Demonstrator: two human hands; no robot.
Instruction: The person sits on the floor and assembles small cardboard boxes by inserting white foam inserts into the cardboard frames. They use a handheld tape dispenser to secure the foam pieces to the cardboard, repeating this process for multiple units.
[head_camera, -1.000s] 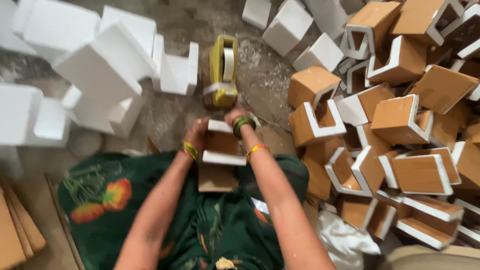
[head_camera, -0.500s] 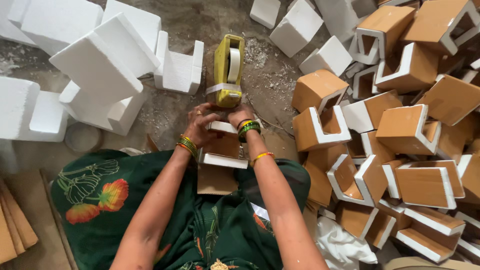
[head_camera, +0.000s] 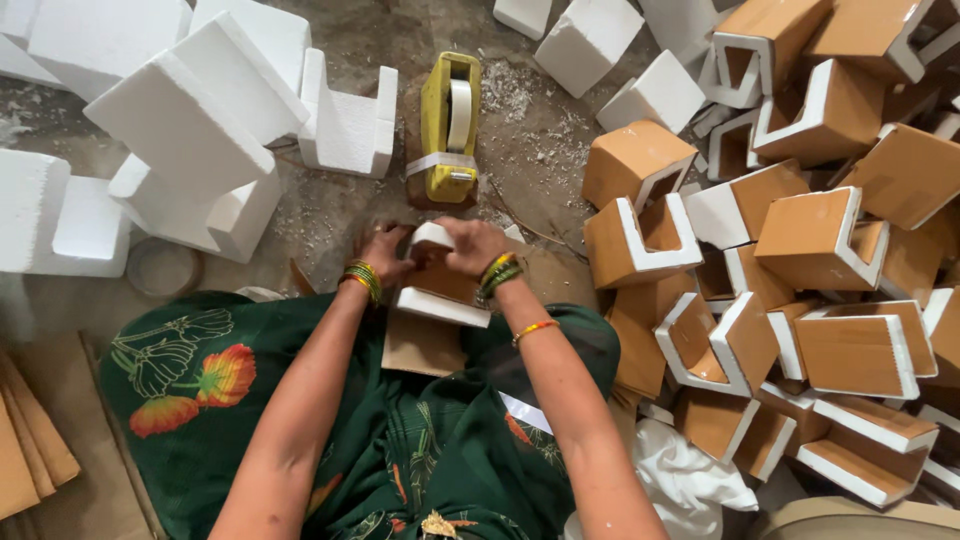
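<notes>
While both hands grip — left hand (head_camera: 385, 255) | right hand (head_camera: 472, 245) — closed on foam piece (head_camera: 440, 300)

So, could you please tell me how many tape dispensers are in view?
1: a yellow tape dispenser stands on the floor just beyond both hands, between the white foam blocks and cardboard-covered pieces. Others may be hidden.

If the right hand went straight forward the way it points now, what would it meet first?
Probably the yellow tape dispenser. The right hand rests on the foam block and points away from the body; the dispenser stands on the floor just ahead, though the height difference is unclear.
</notes>
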